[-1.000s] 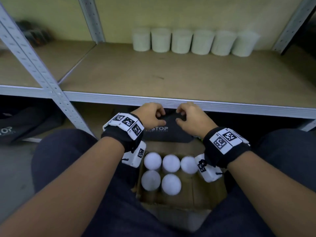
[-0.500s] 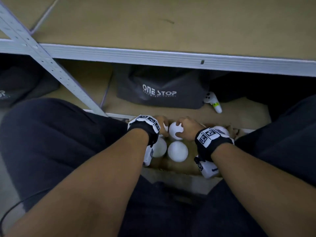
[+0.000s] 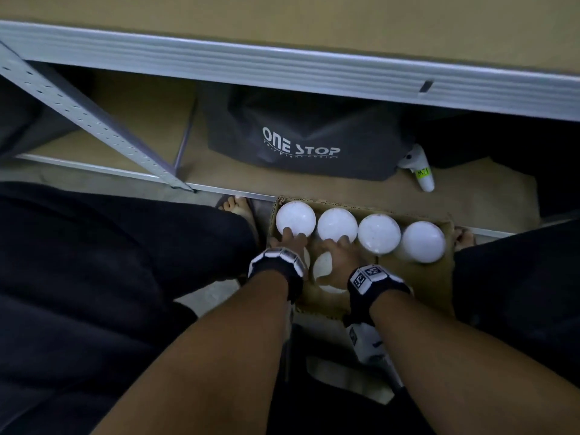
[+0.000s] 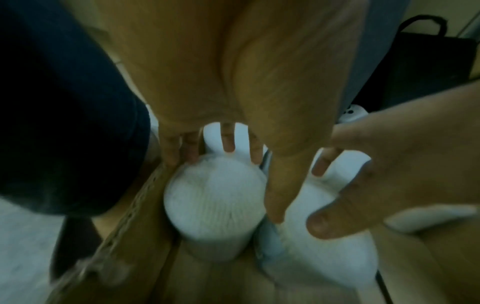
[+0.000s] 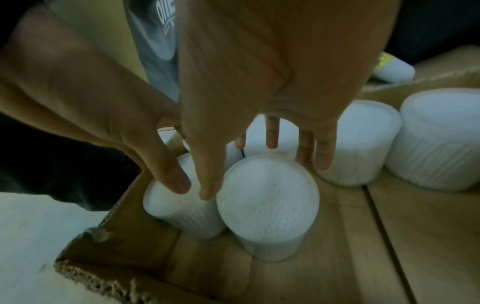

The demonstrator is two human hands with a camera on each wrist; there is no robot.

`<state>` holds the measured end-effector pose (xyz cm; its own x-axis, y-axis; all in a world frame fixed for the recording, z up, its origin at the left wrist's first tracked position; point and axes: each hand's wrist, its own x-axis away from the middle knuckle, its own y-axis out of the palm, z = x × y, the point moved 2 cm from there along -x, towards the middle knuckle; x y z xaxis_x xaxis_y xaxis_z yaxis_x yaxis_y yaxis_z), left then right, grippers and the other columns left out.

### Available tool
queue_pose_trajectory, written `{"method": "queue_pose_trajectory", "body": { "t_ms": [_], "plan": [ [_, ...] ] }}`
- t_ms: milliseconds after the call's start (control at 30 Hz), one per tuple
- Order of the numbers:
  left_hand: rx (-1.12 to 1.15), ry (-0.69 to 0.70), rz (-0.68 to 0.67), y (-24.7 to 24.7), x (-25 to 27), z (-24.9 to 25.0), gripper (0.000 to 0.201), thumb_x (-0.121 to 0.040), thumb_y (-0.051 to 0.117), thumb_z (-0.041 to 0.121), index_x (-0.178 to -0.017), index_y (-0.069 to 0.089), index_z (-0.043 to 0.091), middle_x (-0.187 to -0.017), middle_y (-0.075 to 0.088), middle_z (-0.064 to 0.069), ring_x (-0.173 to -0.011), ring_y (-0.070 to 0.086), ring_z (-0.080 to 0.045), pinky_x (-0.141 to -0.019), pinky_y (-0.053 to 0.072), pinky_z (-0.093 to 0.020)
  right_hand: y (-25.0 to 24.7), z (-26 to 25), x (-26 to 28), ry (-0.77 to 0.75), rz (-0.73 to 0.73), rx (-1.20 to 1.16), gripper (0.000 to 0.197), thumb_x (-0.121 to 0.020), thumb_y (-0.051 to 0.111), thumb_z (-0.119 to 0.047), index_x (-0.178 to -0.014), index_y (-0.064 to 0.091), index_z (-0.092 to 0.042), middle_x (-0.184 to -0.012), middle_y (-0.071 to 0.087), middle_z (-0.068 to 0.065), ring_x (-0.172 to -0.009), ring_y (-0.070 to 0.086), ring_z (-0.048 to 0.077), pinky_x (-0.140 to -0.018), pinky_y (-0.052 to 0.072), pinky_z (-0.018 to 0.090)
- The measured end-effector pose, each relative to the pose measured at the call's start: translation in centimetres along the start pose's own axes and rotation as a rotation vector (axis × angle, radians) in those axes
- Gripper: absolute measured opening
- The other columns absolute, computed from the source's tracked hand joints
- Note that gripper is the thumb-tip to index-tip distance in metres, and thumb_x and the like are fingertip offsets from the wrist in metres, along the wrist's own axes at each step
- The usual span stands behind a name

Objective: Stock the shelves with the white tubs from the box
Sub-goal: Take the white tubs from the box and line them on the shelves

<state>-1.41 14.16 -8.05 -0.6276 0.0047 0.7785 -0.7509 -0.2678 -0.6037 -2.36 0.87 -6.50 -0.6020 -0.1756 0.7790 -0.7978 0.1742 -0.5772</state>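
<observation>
A cardboard box (image 3: 417, 284) sits on the floor between my knees. Several white tubs stand in it, the back row starting with a tub (image 3: 295, 218) at the left. My left hand (image 3: 288, 243) reaches down over the front-left tub (image 4: 215, 197), fingers straight at its far rim and thumb along its right side. My right hand (image 3: 335, 249) is spread the same way over the front tub (image 5: 267, 199) beside it. That tub shows between my wrists (image 3: 323, 268). Neither hand's fingers are curled round a tub. The wrist views are motion-blurred.
The grey shelf rail (image 3: 282, 67) runs across above the box, with a perforated upright (image 3: 94, 120) at the left. On the low shelf behind lie a dark "ONE STOP" bag (image 3: 301, 136) and a small white device (image 3: 420, 171). My dark-trousered legs (image 3: 110, 262) flank the box.
Both hands dropped from the shelf edge into the box and went from curled to spread over the two front tubs. The head view tilted down and closer.
</observation>
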Motion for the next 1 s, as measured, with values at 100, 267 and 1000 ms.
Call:
{"method": "queue_pose_trajectory", "body": {
  "t_ms": [100,267,1000],
  "plan": [
    [-0.107,-0.002,0.13,2.1,0.1,-0.6,0.052,-0.083,0.059,0.027,-0.131,0.038,0.023,-0.137,0.032,-0.009,-0.119,0.041,-0.04,-0.098,0.041,-0.05,1.3,-0.1,-0.4,-0.027,0.032,0.022,0.094,-0.071,0.076,-0.043,-0.147,0.023,-0.023,-0.147,0.017,0.011,-0.134,0.029,0.037,-0.11,0.035,0.042],
    [-0.242,0.023,0.327,3.4,0.7,-0.4,0.045,-0.056,0.077,0.03,-0.098,0.063,0.027,-0.104,0.061,-0.004,-0.069,0.06,-0.028,-0.064,0.049,-0.034,2.5,0.0,-1.1,0.014,0.156,-0.089,0.082,-0.076,0.074,-0.028,-0.144,0.032,-0.011,-0.142,0.032,0.018,-0.126,0.04,0.032,-0.1,0.038,0.03],
    [-0.137,0.111,0.119,-6.5,6.6,2.2,0.089,-0.055,0.072,0.04,-0.13,0.026,0.035,-0.139,0.028,-0.002,-0.135,0.029,-0.036,-0.095,0.042,-0.057,-7.0,-0.7,6.2,-0.103,0.115,0.102,0.081,-0.064,0.08,-0.034,-0.133,0.038,-0.03,-0.144,0.027,0.008,-0.132,0.036,0.035,-0.098,0.044,0.046]
  ]
}}
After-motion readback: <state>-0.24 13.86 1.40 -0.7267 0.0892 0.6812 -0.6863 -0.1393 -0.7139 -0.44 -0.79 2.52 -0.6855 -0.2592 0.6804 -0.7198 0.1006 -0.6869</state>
